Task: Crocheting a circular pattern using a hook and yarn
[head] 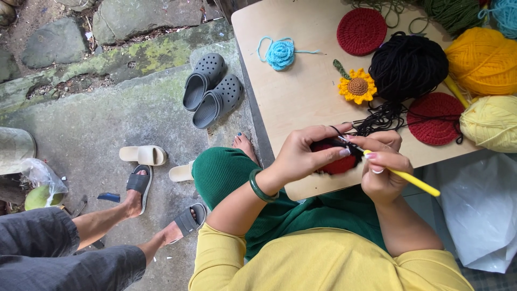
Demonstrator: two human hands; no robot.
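My left hand [307, 153] grips a small red crochet piece [338, 164] edged with black yarn, over the near edge of the wooden table [301, 91]. My right hand [381, 164] holds a yellow crochet hook [412, 180], its tip at the piece. Black yarn runs from the work up to a black yarn skein [406, 64]. A green bangle [258, 186] circles my left wrist.
The table carries two red crochet discs [361, 31] [435, 118], a crochet sunflower [357, 86], a blue crochet rose [280, 54], orange [482, 60] and pale yellow yarn balls [493, 123]. Grey clogs [211, 89] and another person's sandalled feet [161, 210] rest on the stone ground. A white bag [479, 210] lies right.
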